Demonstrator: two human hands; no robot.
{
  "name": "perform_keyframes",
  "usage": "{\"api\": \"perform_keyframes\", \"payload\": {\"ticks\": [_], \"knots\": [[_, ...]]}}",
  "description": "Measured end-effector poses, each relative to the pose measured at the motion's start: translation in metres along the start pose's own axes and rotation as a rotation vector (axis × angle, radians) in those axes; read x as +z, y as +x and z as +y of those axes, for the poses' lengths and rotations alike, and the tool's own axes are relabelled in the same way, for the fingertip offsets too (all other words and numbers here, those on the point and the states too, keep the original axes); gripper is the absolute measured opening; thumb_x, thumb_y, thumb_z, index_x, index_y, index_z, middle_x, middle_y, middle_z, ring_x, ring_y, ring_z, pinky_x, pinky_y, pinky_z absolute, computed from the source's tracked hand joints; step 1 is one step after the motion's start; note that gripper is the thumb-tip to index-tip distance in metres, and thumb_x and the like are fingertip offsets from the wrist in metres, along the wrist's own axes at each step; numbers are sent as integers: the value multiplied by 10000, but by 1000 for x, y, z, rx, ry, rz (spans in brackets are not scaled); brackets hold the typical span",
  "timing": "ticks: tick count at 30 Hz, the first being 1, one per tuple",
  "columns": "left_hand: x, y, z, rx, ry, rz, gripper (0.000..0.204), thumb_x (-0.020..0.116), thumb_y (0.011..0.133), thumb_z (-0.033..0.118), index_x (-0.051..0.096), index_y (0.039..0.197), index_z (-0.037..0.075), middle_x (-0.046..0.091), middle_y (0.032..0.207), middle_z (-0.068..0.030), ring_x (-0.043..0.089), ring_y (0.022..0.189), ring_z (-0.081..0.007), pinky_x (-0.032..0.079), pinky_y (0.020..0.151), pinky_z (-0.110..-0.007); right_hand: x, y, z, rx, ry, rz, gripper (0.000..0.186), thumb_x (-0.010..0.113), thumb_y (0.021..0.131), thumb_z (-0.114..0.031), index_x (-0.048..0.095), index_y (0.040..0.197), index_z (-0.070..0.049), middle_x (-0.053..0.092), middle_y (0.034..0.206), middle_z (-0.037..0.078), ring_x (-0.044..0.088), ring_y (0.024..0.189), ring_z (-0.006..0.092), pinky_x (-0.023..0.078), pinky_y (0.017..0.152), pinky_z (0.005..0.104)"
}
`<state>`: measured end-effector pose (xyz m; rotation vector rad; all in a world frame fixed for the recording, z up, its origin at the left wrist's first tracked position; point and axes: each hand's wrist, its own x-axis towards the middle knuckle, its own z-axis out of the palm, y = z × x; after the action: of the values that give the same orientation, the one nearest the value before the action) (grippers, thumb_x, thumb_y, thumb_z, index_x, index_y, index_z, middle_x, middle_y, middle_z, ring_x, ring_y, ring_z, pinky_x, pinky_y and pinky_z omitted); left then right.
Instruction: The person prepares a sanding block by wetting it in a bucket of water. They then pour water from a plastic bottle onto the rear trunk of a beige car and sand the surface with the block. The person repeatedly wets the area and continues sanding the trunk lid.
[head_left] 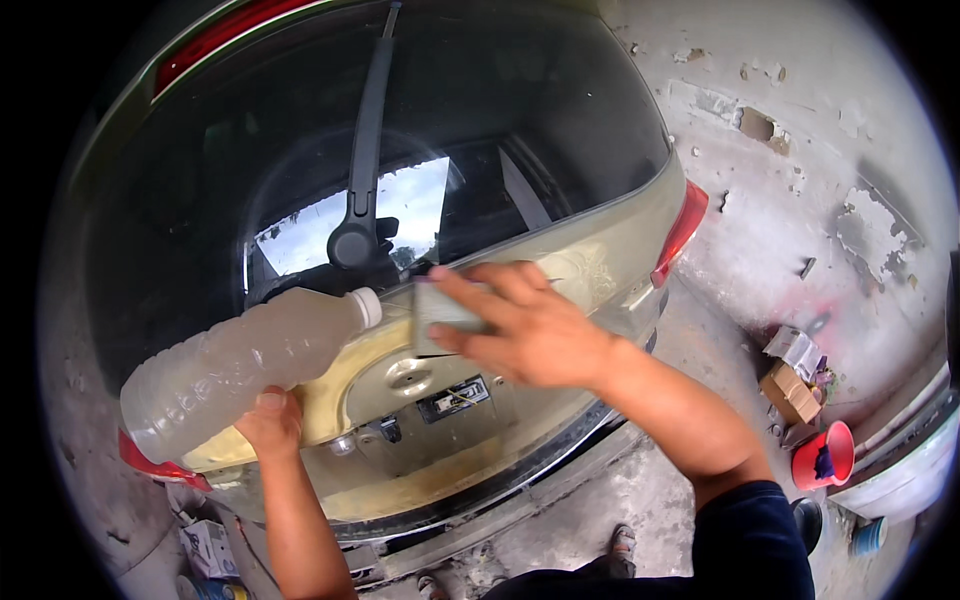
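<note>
My left hand point(272, 420) is closed around the lower side of a large clear plastic bottle point(240, 365) with cloudy liquid in it. The bottle tilts up to the right, its white cap point(368, 307) pointing at the car's tailgate point(540, 405). With its fingers bent over it, my right hand point(540, 325) presses a flat grey sanding block point(440, 312) to the panel just below the rear window point(520, 110). The block is slightly blurred and partly covered by the fingers. Yellowish patches and a wet-looking sheen show on the beige paint around it.
A rear wiper point(367, 150) runs up the glass. Under my right hand is a recess with a loose connector point(455, 398). Red tail lights point(683, 232) sit at the sides. To the right are a peeling wall point(800, 200), a cardboard box point(790, 392) and a red bucket point(812, 462).
</note>
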<state>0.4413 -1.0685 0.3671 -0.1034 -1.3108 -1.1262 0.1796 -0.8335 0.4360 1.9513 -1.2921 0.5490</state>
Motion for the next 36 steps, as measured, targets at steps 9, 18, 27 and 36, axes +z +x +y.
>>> {"api": "perform_keyframes", "payload": {"ticks": [9, 18, 27, 36], "knots": [[14, 0, 1, 5, -10, 8, 752, 853, 770, 245, 457, 1368, 20, 576, 1256, -92, 572, 1176, -256, 470, 1026, -417, -49, -68, 60, 169, -82, -119, 372, 714, 792, -209, 694, 1162, -165, 429, 1538, 146, 528, 1256, 343, 436, 1004, 455], [7, 6, 14, 45, 62, 1, 767, 839, 787, 248, 435, 1394, 12, 569, 1271, -98, 564, 1184, -251, 459, 1022, -407, -17, -24, 21, -35, -87, -64, 379, 701, 768, -181, 697, 1146, -209, 495, 1489, 114, 552, 1183, 324, 458, 939, 419], [-21, 6, 22, 51, 143, 50, 846, 839, 780, 441, 442, 1395, 17, 547, 1342, -121, 523, 1277, -291, 428, 1082, -456, 13, 35, -21, -151, -161, 39, 394, 736, 740, -222, 711, 1133, -219, 502, 1481, 153, 575, 1140, 335, 463, 849, 398], [-13, 7, 21, 33, 97, 48, 930, 871, 738, 437, 407, 1432, 27, 520, 1386, -113, 504, 1311, -297, 416, 1104, -463, 15, 24, -21, -112, -193, 37, 460, 725, 725, -204, 705, 1183, -231, 495, 1489, 145, 566, 1124, 315, 443, 824, 393]]}}
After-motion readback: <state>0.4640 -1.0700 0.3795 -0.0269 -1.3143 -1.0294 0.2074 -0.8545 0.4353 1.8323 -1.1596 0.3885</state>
